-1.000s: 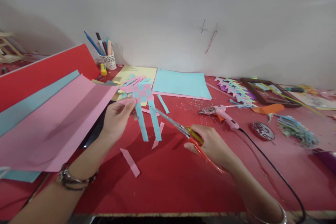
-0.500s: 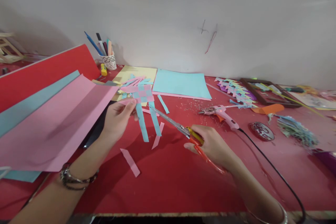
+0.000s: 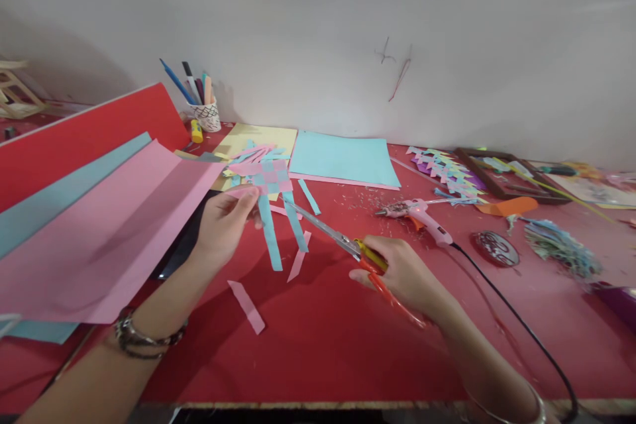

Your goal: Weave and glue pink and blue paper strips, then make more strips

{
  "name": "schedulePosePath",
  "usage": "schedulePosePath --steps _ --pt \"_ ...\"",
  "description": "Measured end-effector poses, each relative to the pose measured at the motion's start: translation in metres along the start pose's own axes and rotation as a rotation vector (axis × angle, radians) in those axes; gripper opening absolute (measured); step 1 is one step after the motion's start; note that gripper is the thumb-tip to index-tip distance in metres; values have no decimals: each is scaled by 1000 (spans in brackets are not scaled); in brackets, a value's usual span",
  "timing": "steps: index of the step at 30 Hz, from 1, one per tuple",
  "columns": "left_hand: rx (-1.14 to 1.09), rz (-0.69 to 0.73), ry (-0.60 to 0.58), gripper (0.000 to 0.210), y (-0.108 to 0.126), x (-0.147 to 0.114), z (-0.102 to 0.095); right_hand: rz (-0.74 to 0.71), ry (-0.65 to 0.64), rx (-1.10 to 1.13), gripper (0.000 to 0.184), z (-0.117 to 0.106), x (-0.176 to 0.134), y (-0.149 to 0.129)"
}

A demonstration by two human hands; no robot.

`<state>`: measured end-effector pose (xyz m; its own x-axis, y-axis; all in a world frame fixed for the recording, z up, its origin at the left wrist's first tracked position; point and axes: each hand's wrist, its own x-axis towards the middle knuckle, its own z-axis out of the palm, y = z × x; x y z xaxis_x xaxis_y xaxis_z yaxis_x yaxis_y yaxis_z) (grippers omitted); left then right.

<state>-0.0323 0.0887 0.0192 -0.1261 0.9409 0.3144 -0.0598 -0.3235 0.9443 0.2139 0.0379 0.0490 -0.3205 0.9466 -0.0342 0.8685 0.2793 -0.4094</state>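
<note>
Between the thumb and fingers of my left hand point(image 3: 226, 218) is a small woven paper piece point(image 3: 271, 177), a pink and light-blue check. Two long blue strips point(image 3: 269, 238) hang from its lower edge. My right hand point(image 3: 400, 271) grips scissors point(image 3: 373, 262) with orange and yellow handles. Their blades point(image 3: 318, 222) point up and left, and the tips are at the top of the right-hand blue strip, just under the weave. How far apart the blades stand I cannot tell. A cut pink strip point(image 3: 247, 307) lies on the red table point(image 3: 318, 358) below my hands.
At left lean large pink point(image 3: 124, 232) and red point(image 3: 114, 132) sheets. Behind stand a pen cup point(image 3: 206, 117) and a light-blue sheet point(image 3: 345, 158). A pink glue gun point(image 3: 427, 218) with a black cord lies right, near a paper garland point(image 3: 447, 172), a dark tray point(image 3: 511, 179) and a tassel bundle point(image 3: 564, 248).
The hanging blue strips have swung slightly to the right. The scissors have shifted very slightly; both hands keep their holds.
</note>
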Motion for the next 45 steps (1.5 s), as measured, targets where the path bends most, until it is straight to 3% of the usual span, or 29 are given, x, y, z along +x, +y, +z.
schedulePosePath --steps 6,10,14,18,23,30,35,40,45 --pt "6 -3 -20 30 4 0 1 8 -10 32 48 1 1 4" --pt "11 -14 46 29 1 1 0 19 -14 23 47 3 2 6" --pt "-41 -48 100 24 -1 4 1 29 -14 15 41 4 1 8" --pt "-95 -84 78 21 1 3 2 8 -44 60 34 5 -1 10" --pt "-106 -44 61 24 1 1 3 -66 -5 129 50 10 -1 15" --pt "-214 -66 127 26 0 4 4 -31 -40 112 53 9 1 14" --pt "-281 -88 97 28 3 1 7 -26 -77 163 54 7 2 11" --pt "-289 -115 31 29 5 -2 12 67 -113 123 37 4 4 6" --pt "-313 -159 -15 25 10 -6 17 47 -105 84 36 1 4 3"
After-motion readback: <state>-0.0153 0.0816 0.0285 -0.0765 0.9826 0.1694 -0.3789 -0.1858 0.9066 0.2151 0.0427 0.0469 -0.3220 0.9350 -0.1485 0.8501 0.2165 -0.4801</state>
